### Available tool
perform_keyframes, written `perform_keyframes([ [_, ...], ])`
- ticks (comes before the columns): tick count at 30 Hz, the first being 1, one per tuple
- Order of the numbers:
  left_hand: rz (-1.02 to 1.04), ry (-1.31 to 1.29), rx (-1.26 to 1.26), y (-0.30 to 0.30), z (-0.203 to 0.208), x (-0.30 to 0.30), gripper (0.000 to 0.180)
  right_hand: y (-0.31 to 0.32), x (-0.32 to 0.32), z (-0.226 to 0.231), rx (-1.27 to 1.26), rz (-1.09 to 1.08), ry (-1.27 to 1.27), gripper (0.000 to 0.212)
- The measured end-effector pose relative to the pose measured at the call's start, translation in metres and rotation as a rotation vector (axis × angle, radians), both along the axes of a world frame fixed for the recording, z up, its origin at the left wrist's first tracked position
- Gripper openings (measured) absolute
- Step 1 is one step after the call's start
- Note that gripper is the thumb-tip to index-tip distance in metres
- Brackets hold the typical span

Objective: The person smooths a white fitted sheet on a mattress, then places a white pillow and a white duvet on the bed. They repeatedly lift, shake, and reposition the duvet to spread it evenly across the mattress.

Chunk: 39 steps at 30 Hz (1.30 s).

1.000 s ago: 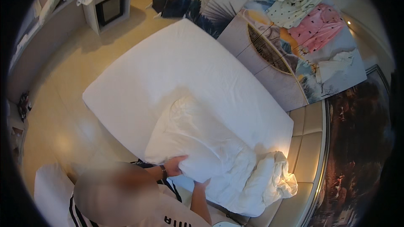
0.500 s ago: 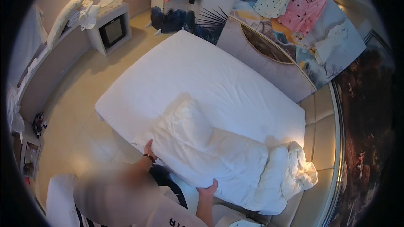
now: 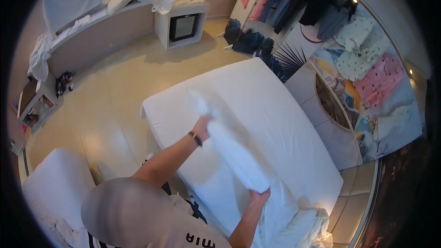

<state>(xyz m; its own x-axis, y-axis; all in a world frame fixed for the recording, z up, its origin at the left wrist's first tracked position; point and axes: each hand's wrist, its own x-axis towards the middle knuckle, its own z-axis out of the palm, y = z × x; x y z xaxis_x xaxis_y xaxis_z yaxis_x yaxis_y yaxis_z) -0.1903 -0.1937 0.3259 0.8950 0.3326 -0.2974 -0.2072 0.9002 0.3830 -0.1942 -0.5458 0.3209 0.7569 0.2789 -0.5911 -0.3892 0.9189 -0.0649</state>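
Observation:
A white duvet (image 3: 234, 156) is raised off the bed, its edge stretched in a slanting, slightly blurred roll between my two hands. The roll's far-left end is gripped by my left hand (image 3: 202, 128), which has a dark band around the wrist. Lower and to the right, my right hand (image 3: 260, 196) is closed on the near end of the same roll. Loose folds of the duvet trail down to the bed's lower right, by the headboard. Beneath it lies the mattress (image 3: 262, 94) in a smooth white sheet.
A padded headboard (image 3: 342, 202) runs along the right. Clothes, among them a pink patterned top (image 3: 377, 80), hang or lie against painted panels beyond the bed. A small black-doored fridge (image 3: 184, 27) stands in a cabinet at the back. White bedding (image 3: 59, 186) is heaped at lower left.
Both hands have lifted the duvet's edge from the near side and carried it up over the bed. The view has swung, so the room sits further right.

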Motion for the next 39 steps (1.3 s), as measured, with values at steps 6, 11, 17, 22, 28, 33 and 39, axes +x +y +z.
perform_keyframes([
  [6, 0.042, -0.276, 0.001, 0.174, 0.069, 0.041, 0.024, 0.160, 0.048, 0.044, -0.169, 0.011, -0.200, 0.040],
  [11, 0.138, -0.156, -0.005, 0.304, -0.027, -0.002, 0.016, 0.284, 0.018, -0.030, -0.074, 0.133, -0.129, 0.037],
  [17, 0.221, 0.559, -0.366, 0.326, -0.261, -0.107, 0.037, 0.304, -0.061, -0.232, -0.405, 0.376, 0.450, 0.035],
  [22, 0.163, 0.690, -0.353, 0.309, -0.275, -0.127, 0.046, 0.304, -0.066, -0.247, -0.490, 0.558, 0.503, 0.032],
  [28, 0.022, 0.164, -0.577, 0.353, -0.244, -0.053, 0.032, 0.317, -0.003, -0.189, -0.442, 0.331, 0.582, 0.038],
  [33, 0.098, -0.066, -0.340, 0.388, -0.128, 0.004, 0.034, 0.373, 0.036, -0.104, -0.483, 0.206, 0.372, 0.047],
  [39, 0.124, 0.027, -0.406, 0.440, -0.135, -0.031, 0.041, 0.437, -0.015, -0.085, -0.490, 0.259, 0.330, 0.041],
])
